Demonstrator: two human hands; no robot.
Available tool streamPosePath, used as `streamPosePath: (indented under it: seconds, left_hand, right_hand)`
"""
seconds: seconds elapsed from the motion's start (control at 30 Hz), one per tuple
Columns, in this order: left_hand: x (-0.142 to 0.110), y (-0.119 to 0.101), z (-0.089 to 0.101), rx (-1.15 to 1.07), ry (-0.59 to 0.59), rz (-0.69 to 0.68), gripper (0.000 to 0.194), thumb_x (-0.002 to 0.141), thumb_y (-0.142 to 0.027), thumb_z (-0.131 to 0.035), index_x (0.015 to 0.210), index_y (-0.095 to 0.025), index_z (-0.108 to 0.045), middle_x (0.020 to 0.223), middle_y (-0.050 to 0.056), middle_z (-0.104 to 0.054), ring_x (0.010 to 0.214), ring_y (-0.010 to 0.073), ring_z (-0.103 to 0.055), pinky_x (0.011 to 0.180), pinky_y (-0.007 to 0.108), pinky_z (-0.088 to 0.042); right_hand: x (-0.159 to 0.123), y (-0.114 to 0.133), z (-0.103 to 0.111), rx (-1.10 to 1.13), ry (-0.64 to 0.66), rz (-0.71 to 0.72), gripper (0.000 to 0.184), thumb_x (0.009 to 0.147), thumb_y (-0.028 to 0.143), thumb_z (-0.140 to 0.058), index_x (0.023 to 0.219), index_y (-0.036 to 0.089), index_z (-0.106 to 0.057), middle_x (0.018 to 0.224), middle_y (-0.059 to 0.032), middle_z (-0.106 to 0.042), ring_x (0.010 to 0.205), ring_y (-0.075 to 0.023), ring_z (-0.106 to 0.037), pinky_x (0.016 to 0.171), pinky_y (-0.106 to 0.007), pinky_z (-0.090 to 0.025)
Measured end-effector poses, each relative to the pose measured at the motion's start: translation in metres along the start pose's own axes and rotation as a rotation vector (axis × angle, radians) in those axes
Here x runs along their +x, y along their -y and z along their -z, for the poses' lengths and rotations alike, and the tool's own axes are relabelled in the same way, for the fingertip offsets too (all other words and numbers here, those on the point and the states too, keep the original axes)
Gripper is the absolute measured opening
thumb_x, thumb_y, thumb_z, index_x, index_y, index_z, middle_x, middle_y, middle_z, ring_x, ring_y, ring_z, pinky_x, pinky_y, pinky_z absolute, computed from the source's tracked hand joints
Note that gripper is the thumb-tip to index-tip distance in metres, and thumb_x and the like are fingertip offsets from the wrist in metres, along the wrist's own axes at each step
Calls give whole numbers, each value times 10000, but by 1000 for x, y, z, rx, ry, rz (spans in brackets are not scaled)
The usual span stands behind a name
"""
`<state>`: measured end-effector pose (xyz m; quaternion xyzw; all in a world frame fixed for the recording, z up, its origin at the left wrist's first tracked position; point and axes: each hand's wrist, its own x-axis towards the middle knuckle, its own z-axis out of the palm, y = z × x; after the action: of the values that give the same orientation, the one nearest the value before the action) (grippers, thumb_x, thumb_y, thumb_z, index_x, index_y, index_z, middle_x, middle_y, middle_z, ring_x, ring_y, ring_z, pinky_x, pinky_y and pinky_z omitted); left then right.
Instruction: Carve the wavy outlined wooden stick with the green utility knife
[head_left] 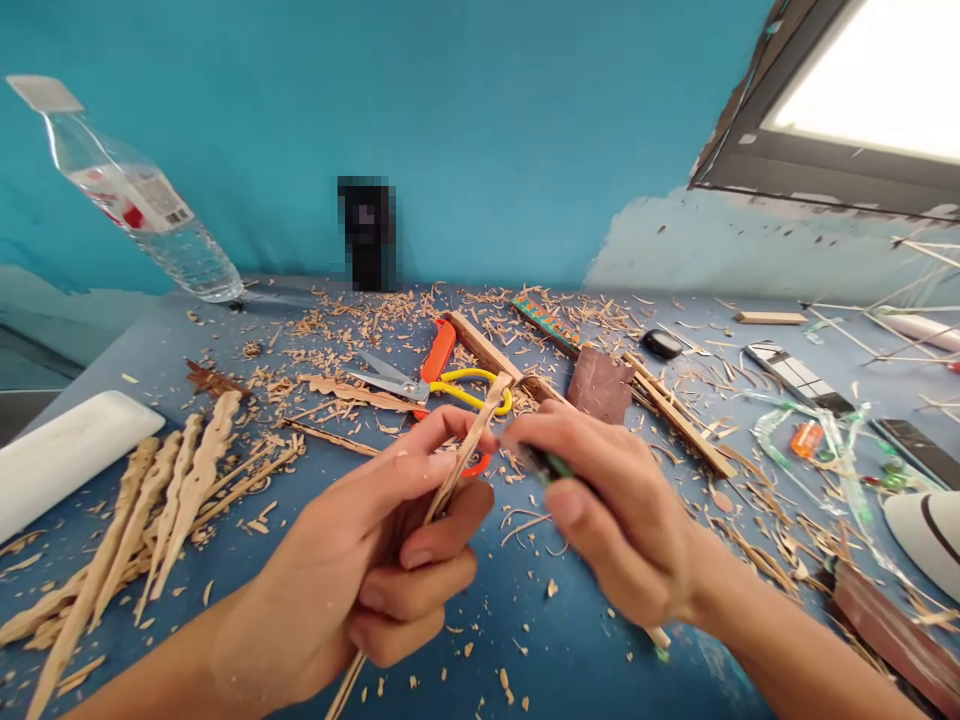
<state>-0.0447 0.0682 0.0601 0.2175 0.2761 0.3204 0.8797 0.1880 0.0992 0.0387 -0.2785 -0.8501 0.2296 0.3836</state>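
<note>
My left hand point(382, 560) is closed around a thin carved wooden stick point(474, 440), pinching it between thumb and forefinger. The stick slants upward, its rounded top end free and its lower end below my palm. My right hand point(615, 510) is wrapped round a small carving knife point(551, 462) with a dark green handle. Motion blurs the knife, and its tip is close to the stick's upper part; whether they touch I cannot tell. Behind my hands lie scissors point(390, 378) with orange and yellow handles, partly covered by my left fingers and the stick.
Several carved wooden sticks point(180, 490) lie at left beside a white object point(71, 465). A water bottle point(150, 200) stands tilted in view at back left. Wood strips point(686, 425), brown sandpaper point(600, 385), a patterned strip point(546, 325) and shavings cover the blue table point(480, 640).
</note>
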Motion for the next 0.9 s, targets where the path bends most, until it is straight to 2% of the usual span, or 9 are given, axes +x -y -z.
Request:
streamPosePath:
  seconds: [0.1,0.17,0.4,0.5,0.6,0.7,0.77,0.83,0.9]
  left_hand:
    - [-1,0,0,-26,-11,-2,375,1010,-517,-787,1069,-322,-473,651,-134,-431,411,20,-83,342,67,-172]
    - [-1,2,-1,-17,-15,-16,401,985,-539,-810,1098,-329,-488,648,-134,-438,420,26,-88,343,70,-178]
    - [-1,6,-2,86,-118,-5,511,905,-590,-854,1065,-310,-458,609,-137,-453,417,23,-146,362,77,-217]
    - [0,5,-4,128,-108,28,558,883,-607,-870,1075,-316,-435,616,-131,-482,409,39,-189,348,105,-245]
    - [-2,6,-5,163,-70,36,486,944,-615,-798,1070,-313,-440,613,-121,-475,411,50,-212,355,116,-216]
    - [-7,14,-4,258,-130,-51,419,990,-603,-768,1132,-317,-496,610,-121,-393,467,46,-195,429,111,-188]
    - [-10,21,-4,373,-222,-133,491,964,-608,-819,1248,-338,-524,626,-124,-344,494,48,-174,450,127,-160]
    - [-9,26,-7,466,-292,-185,548,953,-636,-830,1307,-346,-530,619,-128,-296,481,52,-149,428,151,-113]
    - [-6,29,-11,510,-321,-220,501,977,-658,-794,1284,-340,-559,598,-128,-249,451,59,-139,393,169,-89]
  right_hand:
    - [2,12,-2,-289,38,63,291,1207,390,-375,1274,197,-582,905,-6,-648,708,-168,-557,593,-343,-430]
    - [2,16,-5,-360,60,71,279,1208,358,-369,1249,175,-576,892,-4,-636,711,-170,-549,595,-340,-449]
    - [0,20,-9,-379,49,72,289,1209,350,-367,1259,147,-566,988,-40,-713,758,-165,-617,649,-320,-516]
    - [1,22,-8,-379,43,83,300,1209,349,-360,1161,154,-584,912,-26,-677,715,-161,-575,607,-321,-484]
    - [1,23,-7,-401,48,98,323,1212,347,-337,1100,168,-582,841,-7,-628,670,-159,-525,568,-322,-450]
    - [1,22,-7,-419,66,91,353,1217,365,-300,1084,178,-568,841,-9,-630,623,-156,-507,514,-332,-408]
    - [1,20,-9,-432,79,95,369,1219,374,-271,1065,192,-552,837,-14,-638,596,-161,-512,493,-347,-382]
    - [1,19,-10,-445,84,101,372,1218,370,-243,1073,198,-540,845,-22,-652,608,-172,-555,498,-354,-380]
    - [1,18,-12,-464,74,95,362,1216,364,-234,1065,209,-524,834,-16,-648,592,-171,-561,491,-351,-372]
